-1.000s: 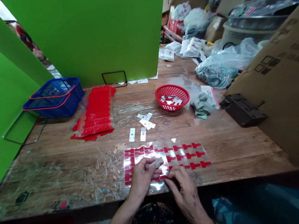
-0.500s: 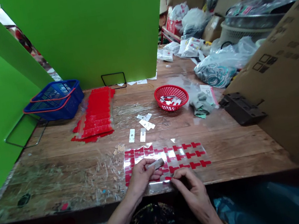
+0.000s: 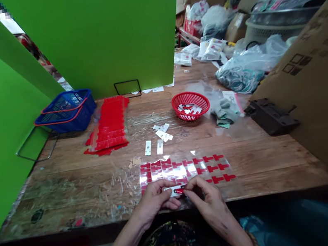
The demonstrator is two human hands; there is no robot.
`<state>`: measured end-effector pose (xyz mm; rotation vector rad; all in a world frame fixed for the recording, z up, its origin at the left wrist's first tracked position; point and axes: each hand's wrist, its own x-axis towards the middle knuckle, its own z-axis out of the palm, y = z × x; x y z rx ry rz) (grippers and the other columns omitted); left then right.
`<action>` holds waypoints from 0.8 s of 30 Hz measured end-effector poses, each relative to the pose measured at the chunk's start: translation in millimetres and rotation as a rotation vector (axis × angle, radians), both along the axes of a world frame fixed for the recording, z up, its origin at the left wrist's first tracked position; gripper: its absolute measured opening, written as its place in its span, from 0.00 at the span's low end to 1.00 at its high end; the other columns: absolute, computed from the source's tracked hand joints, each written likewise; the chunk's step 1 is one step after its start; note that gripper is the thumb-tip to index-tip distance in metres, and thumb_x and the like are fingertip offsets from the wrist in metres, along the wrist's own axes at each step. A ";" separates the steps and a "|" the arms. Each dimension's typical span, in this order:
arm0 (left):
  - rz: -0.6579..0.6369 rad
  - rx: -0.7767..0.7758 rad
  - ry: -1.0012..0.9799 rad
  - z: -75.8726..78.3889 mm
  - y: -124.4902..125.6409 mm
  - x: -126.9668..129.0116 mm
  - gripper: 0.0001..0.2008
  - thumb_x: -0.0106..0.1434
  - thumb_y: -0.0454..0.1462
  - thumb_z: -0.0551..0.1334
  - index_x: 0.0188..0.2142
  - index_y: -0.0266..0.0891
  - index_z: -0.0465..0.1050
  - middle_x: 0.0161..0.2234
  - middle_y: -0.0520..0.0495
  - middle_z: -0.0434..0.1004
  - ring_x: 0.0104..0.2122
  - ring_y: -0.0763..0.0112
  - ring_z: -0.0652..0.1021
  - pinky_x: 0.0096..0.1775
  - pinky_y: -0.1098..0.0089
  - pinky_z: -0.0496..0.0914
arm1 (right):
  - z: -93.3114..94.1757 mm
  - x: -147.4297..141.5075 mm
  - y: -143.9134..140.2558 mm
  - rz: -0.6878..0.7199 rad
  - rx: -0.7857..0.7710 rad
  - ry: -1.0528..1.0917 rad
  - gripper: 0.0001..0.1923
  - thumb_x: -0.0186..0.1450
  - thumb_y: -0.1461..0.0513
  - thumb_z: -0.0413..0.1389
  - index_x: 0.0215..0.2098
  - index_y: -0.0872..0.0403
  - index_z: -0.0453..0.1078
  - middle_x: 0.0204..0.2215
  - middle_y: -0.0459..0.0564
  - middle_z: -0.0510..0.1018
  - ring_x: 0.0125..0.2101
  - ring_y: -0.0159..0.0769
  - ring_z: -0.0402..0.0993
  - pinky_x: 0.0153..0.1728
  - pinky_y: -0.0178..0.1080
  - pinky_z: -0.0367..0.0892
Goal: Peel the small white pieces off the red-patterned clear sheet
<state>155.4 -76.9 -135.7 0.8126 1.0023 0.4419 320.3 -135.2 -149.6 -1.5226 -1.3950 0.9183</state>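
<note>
Near the table's front edge, my left hand point(image 3: 155, 200) pinches a small white rectangular plate point(image 3: 168, 190) between thumb and fingers. A red sticker point(image 3: 179, 191) lies over the plate's right part, and the fingertips of my right hand point(image 3: 208, 199) are closed on the sticker's right end. Both hands are over the lower edge of a clear sheet with rows of red T-shaped stickers point(image 3: 212, 168), hiding part of it. Beyond the sheet lie several similar white plates point(image 3: 147, 148), some overlapping.
A stack of red sheets point(image 3: 109, 123) lies left of centre, beside a blue basket point(image 3: 69, 118). To the right are a round red basket point(image 3: 192, 114) holding white pieces, a grey-green cloth point(image 3: 224, 113) and a dark metal block point(image 3: 271, 116). A cardboard box point(image 3: 316, 114) borders the right side.
My right hand has brought the red sticker up from the sheet's lower edge onto the white plate. My left hand has lowered and levelled the plate. The view has shifted slightly.
</note>
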 end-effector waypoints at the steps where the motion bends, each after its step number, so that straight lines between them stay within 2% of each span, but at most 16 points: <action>1: -0.007 0.011 0.015 1.3 -0.3 0.6 0.15 0.54 0.37 0.63 0.39 0.30 0.68 0.26 0.42 0.79 0.24 0.72 0.78 0.30 0.73 0.71 | 1.2 -0.8 0.1 0.011 -0.001 -0.012 0.05 0.61 0.64 0.51 0.27 0.54 0.62 0.24 0.43 0.67 0.26 0.30 0.63 0.28 0.31 0.59; 10: -0.036 0.035 0.044 8.2 1.0 5.3 0.15 0.54 0.36 0.62 0.39 0.28 0.67 0.21 0.44 0.78 0.21 0.72 0.77 0.27 0.74 0.70 | 8.0 -2.4 -1.2 0.055 -0.003 -0.069 0.06 0.62 0.67 0.50 0.27 0.54 0.62 0.23 0.42 0.65 0.25 0.29 0.62 0.27 0.30 0.57; 24: -0.023 0.041 0.070 5.9 -0.8 6.3 0.14 0.55 0.35 0.60 0.40 0.29 0.67 0.21 0.45 0.78 0.21 0.73 0.78 0.28 0.74 0.71 | -0.5 -3.4 -1.2 0.034 0.005 -0.039 0.05 0.62 0.66 0.50 0.28 0.54 0.63 0.25 0.44 0.66 0.27 0.31 0.63 0.29 0.32 0.59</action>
